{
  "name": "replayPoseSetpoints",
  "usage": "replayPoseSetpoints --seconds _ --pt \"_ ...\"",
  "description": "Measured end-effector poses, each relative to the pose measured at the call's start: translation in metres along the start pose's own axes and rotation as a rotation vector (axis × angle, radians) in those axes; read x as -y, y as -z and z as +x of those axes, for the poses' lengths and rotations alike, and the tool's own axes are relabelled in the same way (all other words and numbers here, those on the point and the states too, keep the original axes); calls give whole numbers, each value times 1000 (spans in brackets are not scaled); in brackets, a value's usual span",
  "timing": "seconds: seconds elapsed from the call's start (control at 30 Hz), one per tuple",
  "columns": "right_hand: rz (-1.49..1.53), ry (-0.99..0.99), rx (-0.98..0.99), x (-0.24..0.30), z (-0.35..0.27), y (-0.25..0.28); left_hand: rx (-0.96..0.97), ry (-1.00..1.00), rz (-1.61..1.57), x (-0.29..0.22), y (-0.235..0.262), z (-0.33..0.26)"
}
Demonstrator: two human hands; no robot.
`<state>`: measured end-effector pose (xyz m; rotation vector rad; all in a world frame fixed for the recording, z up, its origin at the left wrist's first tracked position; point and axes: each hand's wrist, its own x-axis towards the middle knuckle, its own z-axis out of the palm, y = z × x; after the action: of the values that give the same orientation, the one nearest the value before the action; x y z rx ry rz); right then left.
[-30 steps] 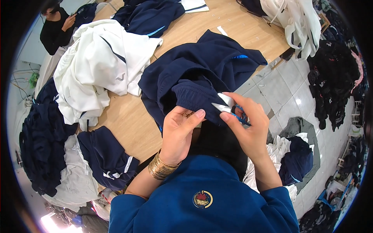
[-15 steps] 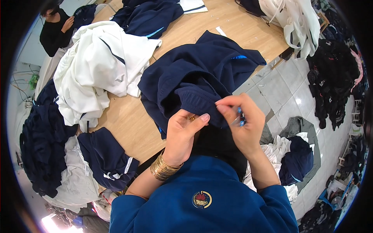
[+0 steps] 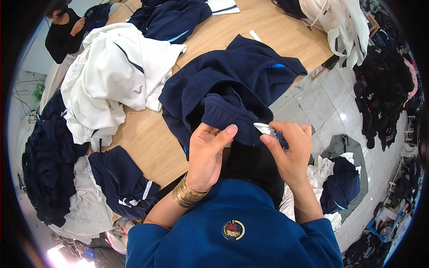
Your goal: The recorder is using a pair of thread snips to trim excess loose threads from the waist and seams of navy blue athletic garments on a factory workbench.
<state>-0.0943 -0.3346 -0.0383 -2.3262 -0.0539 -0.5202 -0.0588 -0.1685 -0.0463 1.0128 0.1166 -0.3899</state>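
Note:
A navy garment (image 3: 210,80) with bright blue insets lies bunched at the table's near edge, its gathered, stitched elastic band (image 3: 225,114) folded toward me. My left hand (image 3: 208,149), wearing gold bangles, pinches this band between thumb and fingers. Just right of it, my right hand (image 3: 288,149) is closed round small thread snips (image 3: 264,129) with silver blades and a blue handle. Their tips point left, at or very near the cloth's right edge; whether they touch it I cannot tell. My fingers cover most of the handle.
A white garment pile (image 3: 111,67) and a folded navy piece (image 3: 123,183) lie left on the wooden table (image 3: 152,143). White clothes (image 3: 339,27) hang over its far right corner. An open grey bag (image 3: 364,178) of clothes stands on the tiled floor. A person (image 3: 65,35) handles dark cloth far left.
The snips have swung out of my right palm, blades now forward between thumb and fingers. My right hand has let go of the cloth edge and moved slightly right and down.

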Motion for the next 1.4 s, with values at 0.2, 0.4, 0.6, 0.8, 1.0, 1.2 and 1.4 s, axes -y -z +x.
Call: replayPoseSetpoints --seconds 0.2,0.4,0.6,0.8,1.0,1.2,1.4 --pt "-148 112 -34 3 2 -5 -31 3 -87 0 -6 0" --pt "-171 133 -52 5 4 -6 -27 1 -56 3 -4 -1" --pt "-169 109 -47 7 4 -4 -14 -59 -24 5 -4 -1" --pt "7 -62 -57 -4 0 -1 -32 7 -88 1 2 1" --pt "13 -80 -51 -6 -3 3 25 -1 -14 -2 5 -2" --pt "-66 18 -13 2 -3 4 -7 -31 -42 -5 -3 -4" --pt "-75 51 -11 3 -4 2 8 -60 -16 -3 -2 -3"
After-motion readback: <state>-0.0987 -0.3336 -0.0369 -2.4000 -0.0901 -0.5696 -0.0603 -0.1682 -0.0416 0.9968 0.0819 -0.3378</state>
